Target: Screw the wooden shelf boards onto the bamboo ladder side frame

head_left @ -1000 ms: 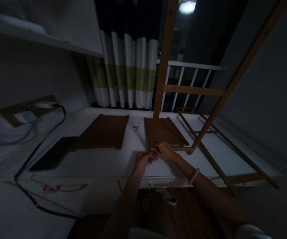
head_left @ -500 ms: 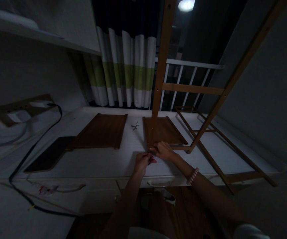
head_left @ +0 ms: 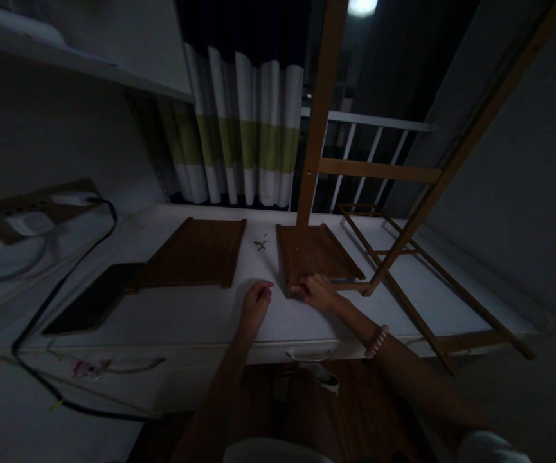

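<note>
The room is dim. My right hand [head_left: 317, 292] rests with curled fingers on the near left corner of a brown wooden panel [head_left: 319, 254] that lies on the white table [head_left: 200, 315]. An upright wooden post of a ladder-like frame [head_left: 378, 172] stands on that panel. My left hand [head_left: 255, 303] is to the left of the panel, over the table, fingers loosely curled, with a small red thing at its fingertips that I cannot make out. A few small screws [head_left: 261, 244] lie beyond my left hand.
A second wooden panel [head_left: 195, 253] lies at the table's left, with a dark flat slab [head_left: 95, 299] beside it. Another wooden frame [head_left: 427, 283] lies flat at the right. A black cable [head_left: 60, 283] hangs off the left edge. A striped curtain [head_left: 242, 128] and white railing [head_left: 369, 148] stand behind.
My left hand has moved left, away from my right hand and the panel's corner where both were pinched together. My right hand stays on the corner.
</note>
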Demonstrator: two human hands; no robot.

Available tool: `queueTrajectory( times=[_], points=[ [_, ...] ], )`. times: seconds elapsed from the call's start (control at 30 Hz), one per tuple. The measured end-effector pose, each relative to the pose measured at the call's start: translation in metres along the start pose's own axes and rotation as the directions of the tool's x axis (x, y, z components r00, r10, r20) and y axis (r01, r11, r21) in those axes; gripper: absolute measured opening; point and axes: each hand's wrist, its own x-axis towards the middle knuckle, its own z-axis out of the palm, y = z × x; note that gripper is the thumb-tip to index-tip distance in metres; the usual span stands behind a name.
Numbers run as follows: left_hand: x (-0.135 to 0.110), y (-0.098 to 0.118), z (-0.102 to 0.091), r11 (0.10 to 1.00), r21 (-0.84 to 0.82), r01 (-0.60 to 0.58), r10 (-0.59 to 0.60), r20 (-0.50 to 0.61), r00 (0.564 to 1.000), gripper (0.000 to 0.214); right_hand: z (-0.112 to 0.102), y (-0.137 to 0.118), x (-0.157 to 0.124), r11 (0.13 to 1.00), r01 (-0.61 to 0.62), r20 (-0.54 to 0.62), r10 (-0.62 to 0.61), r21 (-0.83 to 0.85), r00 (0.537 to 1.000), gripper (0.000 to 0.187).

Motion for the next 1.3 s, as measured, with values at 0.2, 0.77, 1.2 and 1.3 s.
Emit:
queueTrajectory(
  times=[0.2, 0.77, 1.2, 1.3],
  points=[
    [0.018, 0.014, 0.011, 0.991, 0.055, 0.125, -0.132, 0.151, 0.980, 0.006, 0.002, 0.000, -0.003, 0.999, 0.035, -0.037, -0.034, 0.030, 0.999, 0.036],
    [0.056, 0.001, 0.034, 0.966, 0.067, 0.249, -0.258, 0.317, 0.913, 0.014, 0.007, 0.009, -0.006, 0.955, 0.210, -0.133, -0.184, 0.211, 0.974, 0.049],
    [0.055, -0.013, 0.035, 0.982, 0.130, 0.139, -0.176, 0.339, 0.924, 0.007, 0.007, 0.015, -0.004, 0.970, 0.174, -0.069, -0.164, 0.172, 0.984, 0.027],
    [0.055, -0.014, 0.035, 0.982, 0.151, 0.111, -0.157, 0.337, 0.928, 0.008, 0.006, 0.013, -0.004, 0.976, 0.165, -0.078, -0.155, 0.140, 0.985, 0.027]
  ],
)
